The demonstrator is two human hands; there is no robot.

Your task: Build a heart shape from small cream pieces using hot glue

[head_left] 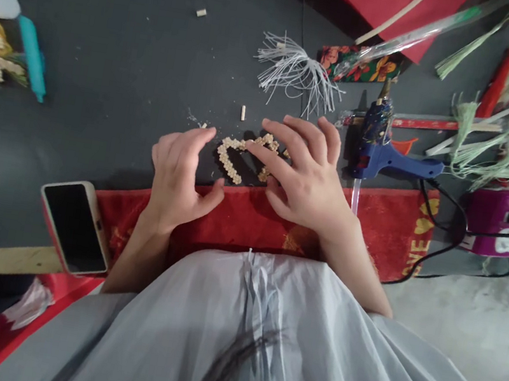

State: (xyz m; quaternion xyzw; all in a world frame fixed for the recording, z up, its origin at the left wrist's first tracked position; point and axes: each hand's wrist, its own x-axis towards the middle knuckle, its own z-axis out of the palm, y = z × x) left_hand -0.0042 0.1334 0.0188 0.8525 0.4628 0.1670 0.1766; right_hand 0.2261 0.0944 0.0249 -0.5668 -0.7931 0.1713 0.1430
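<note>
A cream-coloured beaded strip (227, 159), bent into curves like the top of a heart, lies on the dark table just above the red cloth. My right hand (307, 176) reaches over its right part with fingers spread, the index fingertip at the strip's middle; whether it presses on it I cannot tell. Part of the strip is hidden under those fingers. To the left, my left hand (182, 173) is held with thumb and fingers apart, nothing between them, a short gap from the strip. Above the strip lies a small pale stick piece (243, 113).
A blue glue gun (375, 145) lies to the right, its cable running to a purple box (495, 222). White string (296, 75) is bunched above. A phone (77, 227) rests on the red cloth (384, 227) at left. A teal pen-like object (31, 58) lies at far left.
</note>
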